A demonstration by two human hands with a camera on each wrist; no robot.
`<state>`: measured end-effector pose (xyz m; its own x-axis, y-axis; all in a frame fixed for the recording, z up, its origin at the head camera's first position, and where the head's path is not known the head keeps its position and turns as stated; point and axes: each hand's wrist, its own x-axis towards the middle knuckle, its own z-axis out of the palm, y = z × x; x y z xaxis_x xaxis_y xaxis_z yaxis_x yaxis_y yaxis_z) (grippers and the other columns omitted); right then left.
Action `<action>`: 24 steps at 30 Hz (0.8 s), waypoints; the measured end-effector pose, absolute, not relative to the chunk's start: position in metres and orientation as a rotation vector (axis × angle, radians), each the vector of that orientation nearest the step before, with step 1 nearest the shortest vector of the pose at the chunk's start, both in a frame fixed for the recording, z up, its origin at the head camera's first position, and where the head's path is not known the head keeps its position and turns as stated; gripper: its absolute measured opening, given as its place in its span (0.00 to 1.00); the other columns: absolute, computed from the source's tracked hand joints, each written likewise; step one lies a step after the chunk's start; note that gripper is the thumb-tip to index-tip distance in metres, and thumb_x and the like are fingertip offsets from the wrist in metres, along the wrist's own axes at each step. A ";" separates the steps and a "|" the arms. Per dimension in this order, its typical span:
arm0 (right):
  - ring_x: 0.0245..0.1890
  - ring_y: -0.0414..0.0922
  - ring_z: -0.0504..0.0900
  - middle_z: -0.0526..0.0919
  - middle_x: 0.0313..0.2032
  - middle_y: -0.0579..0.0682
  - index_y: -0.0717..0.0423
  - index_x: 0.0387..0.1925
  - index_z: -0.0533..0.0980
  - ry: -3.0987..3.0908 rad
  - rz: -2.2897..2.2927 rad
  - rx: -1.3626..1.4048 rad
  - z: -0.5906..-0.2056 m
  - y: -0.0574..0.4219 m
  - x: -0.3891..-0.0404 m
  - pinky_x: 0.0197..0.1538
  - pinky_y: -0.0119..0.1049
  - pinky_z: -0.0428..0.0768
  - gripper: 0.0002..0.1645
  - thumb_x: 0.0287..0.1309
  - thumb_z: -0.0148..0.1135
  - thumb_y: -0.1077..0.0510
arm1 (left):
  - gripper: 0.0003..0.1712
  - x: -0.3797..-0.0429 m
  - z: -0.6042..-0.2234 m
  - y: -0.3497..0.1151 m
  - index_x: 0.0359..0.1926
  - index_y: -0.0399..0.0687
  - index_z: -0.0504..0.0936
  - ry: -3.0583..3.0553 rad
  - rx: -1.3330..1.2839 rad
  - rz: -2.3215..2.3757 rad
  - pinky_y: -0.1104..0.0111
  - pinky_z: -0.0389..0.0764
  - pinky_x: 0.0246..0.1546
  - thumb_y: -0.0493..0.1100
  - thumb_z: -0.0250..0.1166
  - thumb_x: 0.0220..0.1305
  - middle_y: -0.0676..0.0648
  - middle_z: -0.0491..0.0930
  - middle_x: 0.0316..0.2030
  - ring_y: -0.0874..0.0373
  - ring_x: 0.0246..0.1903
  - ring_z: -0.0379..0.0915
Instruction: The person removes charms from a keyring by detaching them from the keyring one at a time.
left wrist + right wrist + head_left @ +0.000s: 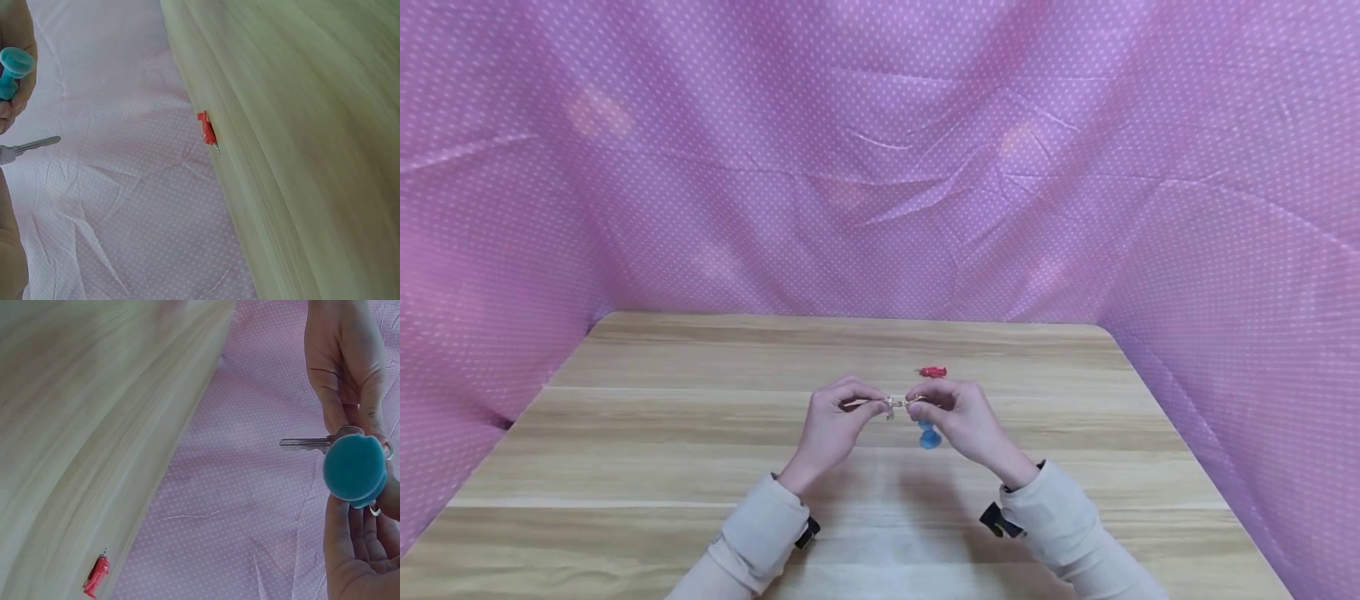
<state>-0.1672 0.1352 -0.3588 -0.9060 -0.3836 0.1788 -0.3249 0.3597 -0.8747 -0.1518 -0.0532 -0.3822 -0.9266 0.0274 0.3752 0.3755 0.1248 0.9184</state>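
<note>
Above the table, my left hand (842, 417) pinches a metal key (890, 410) at its head, with fingertips close to those of the other hand. The key's toothed blade (304, 444) sticks out free in the right wrist view. My right hand (966, 417) pinches the metal ring end of a keychain. A blue, round-ended keychain pendant (930, 438) hangs below that hand. In the right wrist view the pendant (355, 467) covers part of the fingers and ring. Whether key and ring are joined is too small to tell.
A small red figure-like trinket (933, 372) with a short metal end lies on the wooden table (700, 467) beyond the hands. Pink dotted cloth (880, 167) hangs behind and at both sides of the table.
</note>
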 end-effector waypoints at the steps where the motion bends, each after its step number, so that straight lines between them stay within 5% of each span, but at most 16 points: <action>1: 0.29 0.43 0.81 0.84 0.31 0.56 0.58 0.36 0.80 2.539 -1.622 -0.656 -0.358 0.135 -0.167 0.31 0.30 0.80 0.08 0.54 0.63 0.60 | 0.03 -0.152 -0.382 -0.053 0.30 0.41 0.84 -2.133 -0.390 -1.894 0.71 0.83 0.38 0.34 0.68 0.51 0.46 0.81 0.30 0.63 0.32 0.78; 16: 0.28 0.39 0.81 0.84 0.31 0.59 0.60 0.36 0.79 2.509 -1.646 -0.594 -0.352 0.128 -0.170 0.31 0.30 0.81 0.08 0.53 0.63 0.62 | 0.07 -0.157 -0.378 -0.055 0.32 0.33 0.82 -2.054 -0.341 -2.118 0.71 0.83 0.39 0.33 0.68 0.50 0.45 0.78 0.29 0.63 0.32 0.78; 24: 0.28 0.39 0.80 0.84 0.31 0.59 0.60 0.36 0.80 2.501 -1.671 -0.524 -0.351 0.124 -0.174 0.33 0.32 0.81 0.09 0.53 0.64 0.61 | 0.06 -0.162 -0.378 -0.063 0.33 0.39 0.82 -2.150 -0.371 -2.123 0.68 0.83 0.42 0.37 0.68 0.53 0.44 0.79 0.33 0.58 0.36 0.80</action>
<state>-0.1745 0.1240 -0.3505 -0.9373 -0.3289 0.1154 -0.2325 0.3431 -0.9101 -0.1617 -0.0627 -0.3782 -0.9657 0.1041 0.2379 0.2392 -0.0002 0.9710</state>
